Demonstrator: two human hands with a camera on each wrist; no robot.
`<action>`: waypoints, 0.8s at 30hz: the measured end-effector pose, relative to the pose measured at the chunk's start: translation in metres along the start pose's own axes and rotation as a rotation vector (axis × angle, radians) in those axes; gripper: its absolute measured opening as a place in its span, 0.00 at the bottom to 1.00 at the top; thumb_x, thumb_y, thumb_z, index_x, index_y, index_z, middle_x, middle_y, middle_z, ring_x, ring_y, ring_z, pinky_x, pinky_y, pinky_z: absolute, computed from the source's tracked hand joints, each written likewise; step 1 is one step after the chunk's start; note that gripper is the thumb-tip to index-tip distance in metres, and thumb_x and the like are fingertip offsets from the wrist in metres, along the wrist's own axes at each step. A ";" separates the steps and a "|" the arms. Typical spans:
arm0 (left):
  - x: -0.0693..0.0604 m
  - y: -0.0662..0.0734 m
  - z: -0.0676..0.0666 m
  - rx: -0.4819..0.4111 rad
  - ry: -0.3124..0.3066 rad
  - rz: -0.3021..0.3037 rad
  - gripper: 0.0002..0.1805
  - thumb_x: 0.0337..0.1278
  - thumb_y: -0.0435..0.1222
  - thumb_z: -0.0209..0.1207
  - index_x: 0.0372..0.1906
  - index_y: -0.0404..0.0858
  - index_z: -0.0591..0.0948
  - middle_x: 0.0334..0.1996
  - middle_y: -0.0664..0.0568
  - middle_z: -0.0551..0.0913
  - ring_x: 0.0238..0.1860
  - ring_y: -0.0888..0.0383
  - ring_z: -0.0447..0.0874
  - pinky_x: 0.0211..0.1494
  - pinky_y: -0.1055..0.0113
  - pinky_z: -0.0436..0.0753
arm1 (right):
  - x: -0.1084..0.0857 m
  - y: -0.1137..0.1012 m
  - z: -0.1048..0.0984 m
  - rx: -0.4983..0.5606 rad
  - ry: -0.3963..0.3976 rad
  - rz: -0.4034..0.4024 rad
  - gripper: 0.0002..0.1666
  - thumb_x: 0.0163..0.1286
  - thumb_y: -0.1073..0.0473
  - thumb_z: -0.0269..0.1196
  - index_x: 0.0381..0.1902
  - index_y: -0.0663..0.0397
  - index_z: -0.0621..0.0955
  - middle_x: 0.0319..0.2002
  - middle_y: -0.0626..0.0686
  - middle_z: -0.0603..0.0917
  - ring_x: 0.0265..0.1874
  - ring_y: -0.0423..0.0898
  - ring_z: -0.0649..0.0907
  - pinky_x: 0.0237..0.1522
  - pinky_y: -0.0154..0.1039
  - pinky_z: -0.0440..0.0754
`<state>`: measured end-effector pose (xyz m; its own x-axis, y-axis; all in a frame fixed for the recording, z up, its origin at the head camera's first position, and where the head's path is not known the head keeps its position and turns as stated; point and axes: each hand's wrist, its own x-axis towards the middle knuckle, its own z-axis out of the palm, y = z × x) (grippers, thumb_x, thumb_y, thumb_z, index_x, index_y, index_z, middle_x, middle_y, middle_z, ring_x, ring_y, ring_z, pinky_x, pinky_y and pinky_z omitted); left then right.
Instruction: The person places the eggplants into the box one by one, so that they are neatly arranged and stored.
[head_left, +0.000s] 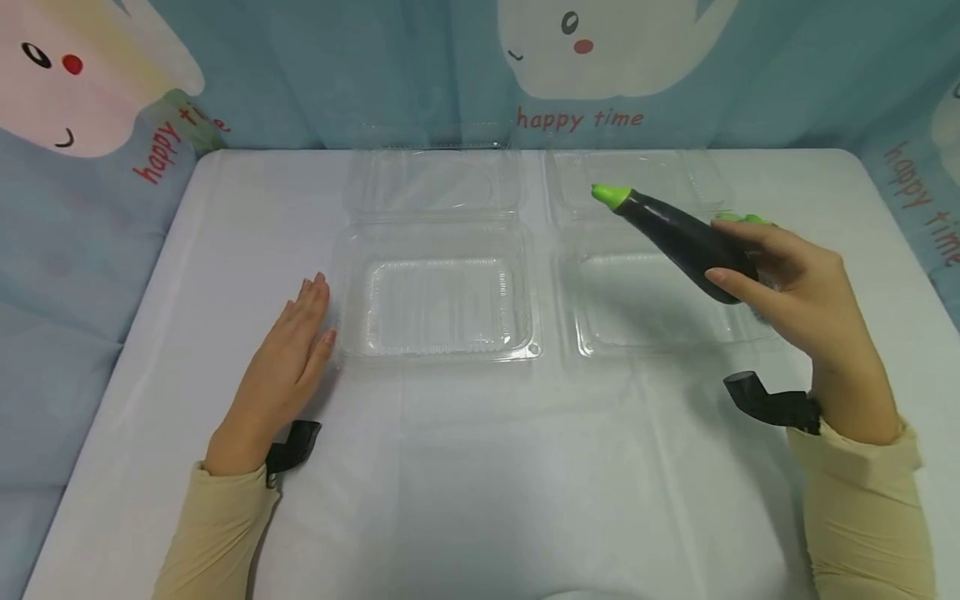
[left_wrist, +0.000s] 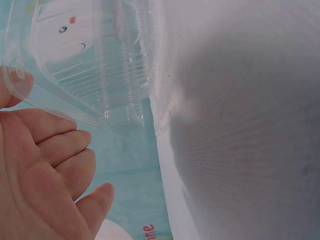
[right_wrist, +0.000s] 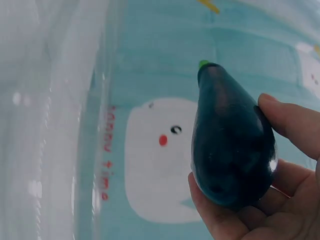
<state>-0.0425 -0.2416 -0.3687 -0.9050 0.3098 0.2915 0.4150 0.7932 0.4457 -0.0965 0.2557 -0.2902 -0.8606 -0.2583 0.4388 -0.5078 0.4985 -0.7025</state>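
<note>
A dark eggplant [head_left: 675,237] with a bright green stem end is held tilted in my right hand [head_left: 806,287], thumb and fingers gripping its thick end. In the right wrist view the eggplant [right_wrist: 232,140] shows its rounded bottom. It hangs over the right clear plastic box [head_left: 637,342], whose lid is folded back. My left hand [head_left: 277,371] lies at the left side of another open clear box [head_left: 442,354], fingers straight. In the left wrist view the fingertips are close to that box's rim [left_wrist: 55,112]; whether they touch it I cannot tell.
Both box lids [head_left: 431,183] lean toward the blue printed curtain [head_left: 420,75] behind the white table [head_left: 480,492]. Something green [head_left: 753,219] shows behind my right hand, mostly hidden. A white edge [head_left: 585,595] peeks in at the bottom of the head view.
</note>
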 end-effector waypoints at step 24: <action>0.000 0.000 0.000 0.008 -0.001 -0.003 0.29 0.72 0.37 0.43 0.70 0.25 0.53 0.70 0.35 0.54 0.72 0.46 0.48 0.73 0.53 0.49 | 0.020 -0.030 0.059 0.010 -0.246 -0.225 0.33 0.45 0.75 0.72 0.53 0.64 0.79 0.48 0.56 0.83 0.45 0.36 0.79 0.47 0.24 0.75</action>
<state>-0.0428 -0.2411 -0.3689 -0.9065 0.3078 0.2890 0.4114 0.7982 0.4401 -0.1006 0.1868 -0.2933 -0.7096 -0.5534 0.4362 -0.6854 0.3984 -0.6095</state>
